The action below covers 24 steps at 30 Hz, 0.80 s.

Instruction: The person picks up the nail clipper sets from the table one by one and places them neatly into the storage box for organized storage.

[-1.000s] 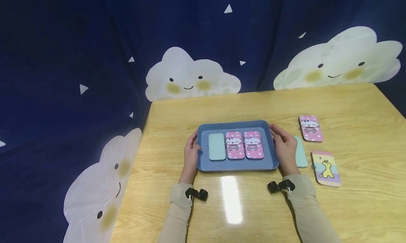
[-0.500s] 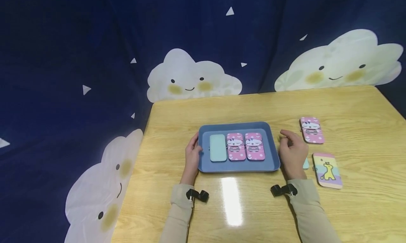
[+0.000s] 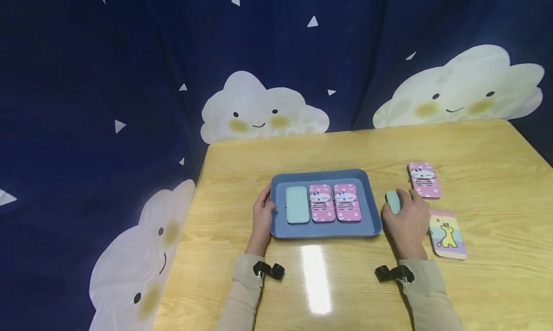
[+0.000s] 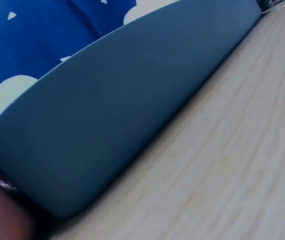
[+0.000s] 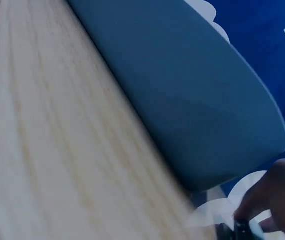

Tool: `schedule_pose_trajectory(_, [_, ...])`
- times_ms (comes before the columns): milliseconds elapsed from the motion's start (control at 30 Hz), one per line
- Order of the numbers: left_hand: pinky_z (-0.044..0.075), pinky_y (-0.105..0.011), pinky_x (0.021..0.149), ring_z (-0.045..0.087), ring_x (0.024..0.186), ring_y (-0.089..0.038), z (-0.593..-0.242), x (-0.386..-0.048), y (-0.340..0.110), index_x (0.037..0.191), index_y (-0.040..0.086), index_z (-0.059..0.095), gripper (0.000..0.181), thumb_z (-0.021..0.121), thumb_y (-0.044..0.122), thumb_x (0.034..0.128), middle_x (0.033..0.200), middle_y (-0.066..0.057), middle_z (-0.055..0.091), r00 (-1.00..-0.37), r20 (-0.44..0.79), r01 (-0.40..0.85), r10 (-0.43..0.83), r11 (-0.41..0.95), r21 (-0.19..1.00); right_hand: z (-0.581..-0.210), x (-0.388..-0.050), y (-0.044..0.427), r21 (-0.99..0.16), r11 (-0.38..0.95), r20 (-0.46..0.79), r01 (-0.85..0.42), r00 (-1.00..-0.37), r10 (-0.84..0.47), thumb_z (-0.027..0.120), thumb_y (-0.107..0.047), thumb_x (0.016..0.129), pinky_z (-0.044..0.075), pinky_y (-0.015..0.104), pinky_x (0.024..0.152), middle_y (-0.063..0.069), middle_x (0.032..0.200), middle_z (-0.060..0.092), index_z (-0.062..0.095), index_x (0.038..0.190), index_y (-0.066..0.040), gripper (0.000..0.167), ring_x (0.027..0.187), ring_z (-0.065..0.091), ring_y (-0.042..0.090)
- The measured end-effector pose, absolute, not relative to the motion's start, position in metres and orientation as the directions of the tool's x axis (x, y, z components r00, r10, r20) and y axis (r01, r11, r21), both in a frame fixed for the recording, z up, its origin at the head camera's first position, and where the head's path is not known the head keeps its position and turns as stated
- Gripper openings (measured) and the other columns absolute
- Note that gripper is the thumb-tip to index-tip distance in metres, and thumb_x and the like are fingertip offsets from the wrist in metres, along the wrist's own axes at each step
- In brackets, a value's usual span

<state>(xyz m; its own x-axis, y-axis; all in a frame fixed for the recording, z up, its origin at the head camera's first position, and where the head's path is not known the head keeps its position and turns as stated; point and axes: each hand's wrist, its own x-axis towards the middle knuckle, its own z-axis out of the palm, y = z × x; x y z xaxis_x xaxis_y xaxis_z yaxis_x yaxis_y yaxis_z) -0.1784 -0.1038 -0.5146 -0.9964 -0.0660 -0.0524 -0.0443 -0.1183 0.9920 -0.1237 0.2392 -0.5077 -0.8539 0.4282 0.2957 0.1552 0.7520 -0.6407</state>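
Note:
My left hand (image 3: 262, 218) holds the left wall of a blue-grey tray (image 3: 319, 232), its thumb by the rim. Inside the tray lie a mint-green tin box (image 3: 297, 205) and two pink cat-print tin boxes, one (image 3: 321, 204) in the middle and one (image 3: 347, 203) on the right. Just right of the tray, my right hand (image 3: 408, 223) grips another mint-green tin box (image 3: 393, 201), partly hidden by the fingers. In the right wrist view, my fingers (image 5: 275, 192) show at the lower right, the tin mostly cut off.
A third pink cat-print tin box (image 3: 425, 180) lies on the wooden table (image 3: 345, 292) beyond my right hand. Beside that hand, to the right, is a giraffe-print tin box (image 3: 448, 235). A dark blue curtain (image 3: 276, 38) with clouds borders the table's back and left.
My right hand has left the tray's right side, moved right and taken hold of the mint-green tin box, which now appears tilted. My left hand stays at the tray.

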Motion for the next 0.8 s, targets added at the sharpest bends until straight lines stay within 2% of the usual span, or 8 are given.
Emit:
schedule_pose_trajectory(133, [0.026,-0.038,0.117,0.028,0.145,-0.029,-0.518,-0.177,-0.102,0.148,-0.002,0.041,0.070,0.041,-0.012,0.0786,0.155,-0.017,0.037,-0.997,-0.043,-0.035,-0.071,-0.111,0.993,-0.507,-0.120,0.237,-0.626,0.763,0.302,0.160,-0.853,0.426,0.066,-0.017,0.082,0.030,0.070,0.090,0.034,0.135,0.047,0.059,0.127,0.006,0.051,0.116,0.042,0.058])
schedule_pose_trajectory(333, [0.026,-0.039,0.117,0.027,0.145,-0.032,-0.505,-0.175,-0.104,0.147,-0.006,0.039,0.069,0.042,-0.014,0.0786,0.155,-0.021,0.035,-0.997,-0.053,-0.047,-0.053,-0.106,0.993,-0.505,-0.120,0.237,-0.662,0.735,0.291,0.146,-0.854,0.431,0.069,-0.014,0.081,0.028,0.064,0.092,0.038,0.126,0.047,0.055,0.129,0.010,0.056,0.114,0.038,0.056])
schedule_pose_trajectory(567, [0.026,-0.039,0.117,0.028,0.145,-0.034,-0.483,-0.167,-0.103,0.146,-0.011,0.037,0.069,0.042,-0.014,0.0773,0.154,-0.024,0.035,-0.998,-0.042,-0.037,-0.046,-0.100,0.994,-0.501,-0.124,0.236,-0.655,0.728,0.242,0.205,-0.855,0.459,0.073,-0.017,0.081,0.029,0.062,0.092,0.033,0.126,0.048,0.058,0.129,0.004,0.055,0.111,0.039,0.054])
schedule_pose_trajectory(800, [0.025,-0.041,0.117,0.027,0.145,-0.035,-0.483,-0.164,-0.103,0.146,-0.011,0.037,0.068,0.042,-0.014,0.0780,0.154,-0.025,0.034,-0.998,-0.044,-0.040,-0.034,-0.110,0.993,-0.497,-0.120,0.234,-0.678,0.673,0.131,0.296,-0.852,0.507,0.073,-0.020,0.083,0.038,0.065,0.082,0.028,0.135,0.042,0.056,0.136,-0.003,0.059,0.118,0.043,0.048])
